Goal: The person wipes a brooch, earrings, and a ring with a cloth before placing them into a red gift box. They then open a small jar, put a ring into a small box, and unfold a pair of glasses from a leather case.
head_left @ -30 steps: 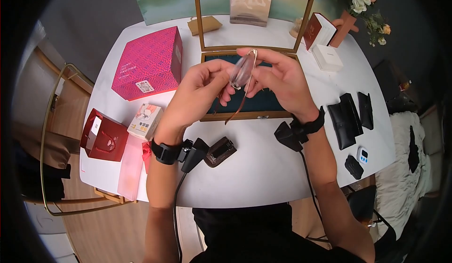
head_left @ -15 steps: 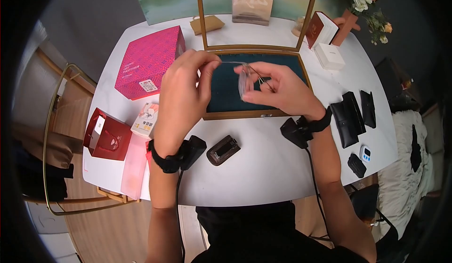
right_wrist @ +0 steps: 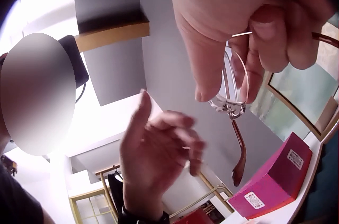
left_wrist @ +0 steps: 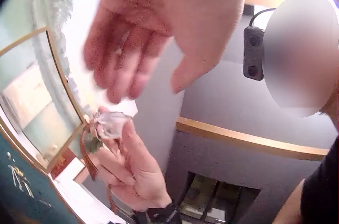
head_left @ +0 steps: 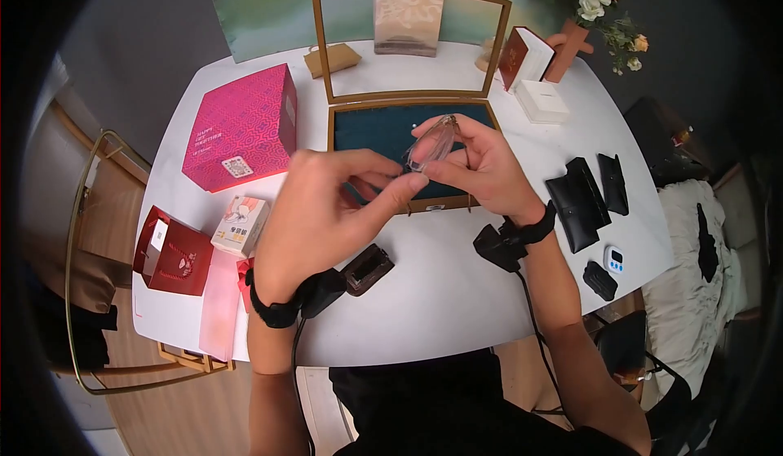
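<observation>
A pair of glasses with clear lenses and thin brown temples is pinched in my right hand, over an open wooden case lined in dark teal. In the right wrist view the glasses hang folded below that hand's fingers, one temple dangling. My left hand hovers just beside the lenses with its fingers loosely bent and nothing in them. The left wrist view shows the left hand clear of the glasses.
The case's glass lid stands upright behind it. A pink box, a red bag and a small carton lie left. A small dark case sits in front. Black pouches, a timer and a white box lie right.
My left hand has let go of the temple it was pulling out and dropped lower, near the lenses. The glasses stay in my right hand, now folded.
</observation>
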Motion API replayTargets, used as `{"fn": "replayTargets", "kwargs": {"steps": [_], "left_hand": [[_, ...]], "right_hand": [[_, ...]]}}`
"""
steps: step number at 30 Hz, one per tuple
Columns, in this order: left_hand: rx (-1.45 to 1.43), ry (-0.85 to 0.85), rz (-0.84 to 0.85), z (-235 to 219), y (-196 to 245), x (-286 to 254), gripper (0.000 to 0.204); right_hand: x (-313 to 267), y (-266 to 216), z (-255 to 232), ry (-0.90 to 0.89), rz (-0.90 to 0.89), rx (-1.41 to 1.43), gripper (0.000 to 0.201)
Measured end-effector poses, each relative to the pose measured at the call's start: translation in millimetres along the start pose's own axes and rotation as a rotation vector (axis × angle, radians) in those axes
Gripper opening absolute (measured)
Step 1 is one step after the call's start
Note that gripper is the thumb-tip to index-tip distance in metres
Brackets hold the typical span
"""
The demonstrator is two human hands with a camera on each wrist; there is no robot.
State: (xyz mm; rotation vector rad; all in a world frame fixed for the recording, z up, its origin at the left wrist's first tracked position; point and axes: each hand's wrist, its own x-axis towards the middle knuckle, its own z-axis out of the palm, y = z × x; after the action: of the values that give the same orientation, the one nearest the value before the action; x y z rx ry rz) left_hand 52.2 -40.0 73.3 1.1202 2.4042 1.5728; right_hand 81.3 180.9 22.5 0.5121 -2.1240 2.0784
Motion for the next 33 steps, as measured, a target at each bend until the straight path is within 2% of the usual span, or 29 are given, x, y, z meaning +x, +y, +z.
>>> {"fn": "replayTargets", "kwargs": {"steps": [1, 2, 4, 5, 6, 8, 10, 11, 12, 13, 14, 15, 16, 18, 19, 20, 21, 22, 23, 24, 25, 26, 28, 29, 30, 32, 33], "left_hand": [[0.117, -0.047, -0.012, 3.0, -7.2, 1.8, 0.028], [0.113, -0.048, -0.01, 5.7, -13.4, 5.1, 0.028], [-0.085, -0.165, -0.192, 9.8, -25.0, 13.9, 0.032], [-0.243, -0.208, -0.207, 11.4, -31.0, 16.5, 0.033], [-0.243, -0.209, -0.202, 13.8, -32.9, 16.8, 0.033], [-0.454, -0.093, 0.04, 18.3, -32.6, 15.4, 0.034], [-0.413, -0.097, -0.023, 8.5, -25.3, 12.9, 0.038], [-0.368, -0.1, -0.085, 3.3, -21.7, 11.6, 0.044], [-0.361, -0.104, -0.085, 1.5, -19.9, 9.5, 0.044], [-0.284, -0.025, 0.029, 0.5, -18.2, 5.9, 0.045], [-0.206, 0.052, 0.144, -0.6, -15.9, 1.9, 0.045], [-0.226, 0.057, 0.173, -3.7, -8.4, -3.7, 0.047], [-0.219, 0.05, 0.17, -6.3, -1.6, -11.0, 0.047], [-0.027, 0.059, 0.269, -11.6, 9.2, -24.5, 0.055], [0.147, 0.042, 0.401, -15.1, 11.1, -29.2, 0.06], [0.153, 0.031, 0.402, -14.9, 17.8, -35.6, 0.06], [0.287, 0.018, 0.425, -14.4, 25.9, -42.9, 0.061], [0.422, 0.006, 0.448, -14.2, 31.1, -47.8, 0.063], [0.455, -0.002, 0.524, -15.9, 26.4, -50.2, 0.058], [0.463, -0.004, 0.528, -17.7, 26.3, -54.4, 0.058], [0.176, -0.015, 0.366, -19.3, 26.9, -59.6, 0.056], [-0.11, -0.024, 0.199, -21.6, 26.2, -62.6, 0.054], [-0.295, -0.033, 0.084, -29.6, 18.5, -52.4, 0.048], [-0.299, -0.113, 0.047, -34.3, 17.6, -45.2, 0.047], [-0.302, -0.191, 0.009, -39.3, 16.7, -37.9, 0.046], [-0.544, -0.37, -0.073, -43.0, 6.6, -21.9, 0.042], [-0.632, -0.399, -0.12, -42.4, 5.0, -20.1, 0.041]], "right_hand": [[-0.1, -1.7, 3.0, 0.016, -0.006, 0.033, 0.035], [-1.1, -3.1, 4.2, 0.032, -0.011, 0.066, 0.035], [-2.2, -1.8, 3.7, 0.009, 0.024, 0.027, 0.036], [-1.5, -0.9, 7.4, 0.039, -0.015, 0.039, 0.037], [-1.5, -1.1, 9.8, 0.068, -0.056, 0.052, 0.037], [-5.4, -6.9, 12.4, 0.079, -0.033, 0.033, 0.04], [-8.3, -6.2, 16.0, 0.087, -0.01, 0.02, 0.042], [-8.5, -0.8, 18.9, 0.089, -0.071, 0.064, 0.042], [-9.3, 3.4, 20.6, 0.092, -0.133, 0.11, 0.043], [-10.8, 5.4, 19.6, 0.095, -0.137, 0.115, 0.043], [-12.2, 6.5, 17.2, 0.062, -0.164, -0.012, 0.043], [-13.3, 6.1, 15.5, 0.03, -0.189, -0.139, 0.043], [-15.3, 3.4, 13.9, 0.037, -0.191, -0.131, 0.043], [-16.9, -10.0, 12.8, 0.023, -0.259, -0.48, 0.039], [-18.1, -9.8, 12.0, 0.034, -0.257, -0.471, 0.039], [-17.5, -9.8, 10.4, 0.088, -0.392, -0.664, 0.04], [-15.5, -10.7, 8.5, 0.143, -0.529, -0.857, 0.042], [-13.7, -13.8, 5.6, 0.155, -0.534, -0.852, 0.042], [-12.6, -19.5, 2.0, 0.182, -0.735, -1.039, 0.044], [-11.1, -26.0, -1.4, 0.207, -0.939, -1.227, 0.046], [-9.7, -32.6, -3.5, 0.215, -1.03, -1.281, 0.041], [-7.1, -37.4, -4.2, 0.218, -1.035, -1.279, 0.041], [-2.2, -45.7, -4.1, 0.25, -1.252, -1.391, 0.041], [-0.9, -50.3, -2.9, 0.217, -1.297, -1.398, 0.039], [-2.5, -56.5, 0.5, 0.215, -1.301, -1.387, 0.039], [-9.2, -65.0, 9.8, 0.092, -1.275, -1.335, 0.045], [-8.5, -63.0, 15.0, 0.115, -1.31, -1.324, 0.035]]}}
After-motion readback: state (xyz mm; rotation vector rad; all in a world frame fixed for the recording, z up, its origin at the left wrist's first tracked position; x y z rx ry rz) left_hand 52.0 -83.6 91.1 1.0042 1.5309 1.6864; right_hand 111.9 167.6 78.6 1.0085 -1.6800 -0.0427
